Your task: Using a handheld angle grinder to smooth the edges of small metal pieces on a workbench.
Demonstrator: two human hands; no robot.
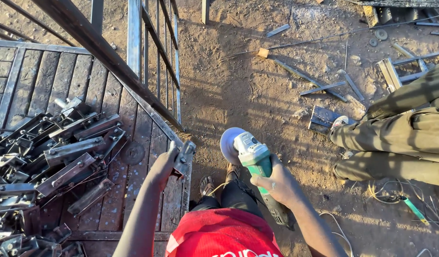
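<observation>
- While only 1 view is on hand, the head camera looks straight down on a person in a red shirt standing on sandy ground beside a metal platform.
- Right hand: the fingers are wrapped tight round the body of a green and white angle grinder. The grip sits behind the head, which probably keeps the fingers off the grinding disc; the disc points toward the platform.
- Left hand: its fingers are closed on a small metal bracket, pressed against the platform's near corner. That edge likely serves as a rest, so the piece stays steady just beside the disc.
- On the platform, away from that corner, a pile of similar brackets lies heaped, with a loose round disc between pile and corner.
- Rising from the platform, a barred steel frame leans over the sand.
- Across the sand from the platform, another person's legs in olive trousers sit low, well apart from the grinder. Steel offcuts are scattered beyond them.
</observation>
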